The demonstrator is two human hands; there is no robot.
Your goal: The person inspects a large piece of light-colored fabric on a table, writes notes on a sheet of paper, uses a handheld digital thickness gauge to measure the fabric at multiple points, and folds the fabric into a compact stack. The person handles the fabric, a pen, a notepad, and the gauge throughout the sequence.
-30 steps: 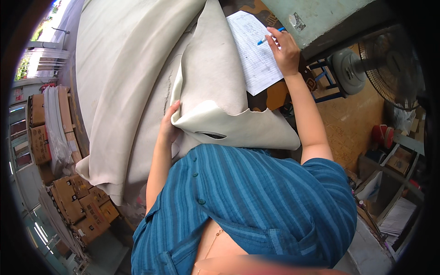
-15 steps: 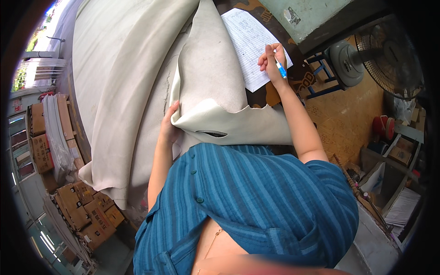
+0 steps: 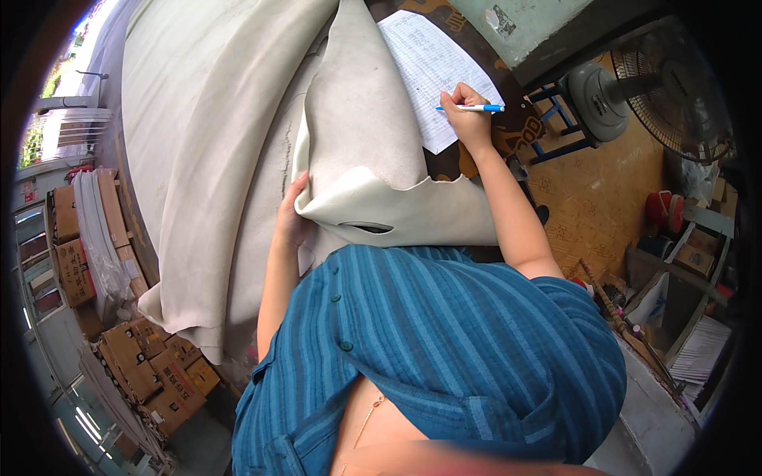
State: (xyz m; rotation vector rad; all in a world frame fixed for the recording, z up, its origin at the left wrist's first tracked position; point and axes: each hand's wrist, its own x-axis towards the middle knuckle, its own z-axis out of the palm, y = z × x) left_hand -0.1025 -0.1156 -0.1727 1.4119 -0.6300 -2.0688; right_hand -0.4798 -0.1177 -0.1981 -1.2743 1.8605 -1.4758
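Between the fingers of my right hand (image 3: pixel 467 119) is a blue and white pen (image 3: pixel 484 108), its tip down at a sheet of paper (image 3: pixel 425 59) covered in rows of small marks. My left hand (image 3: pixel 295 214) grips the folded edge of a large pale grey leather hide (image 3: pixel 365 119), thumb on top and the other fingers hidden beneath. The hide spreads over the table in long folds. Its near flap shows a smoother, lighter side with a ragged edge and a slit-shaped hole close to my shirt.
A standing fan (image 3: pixel 599 99) is at the right beside a blue-framed stool (image 3: pixel 559 119). Cardboard boxes (image 3: pixel 151 365) are stacked at the lower left. A shelf with papers (image 3: pixel 698 353) stands at the lower right, near a red container (image 3: pixel 665 212).
My right hand has turned and shifted slightly left and down, bringing the pen from pointing back along my wrist to writing position at the paper. My left hand stays on the hide.
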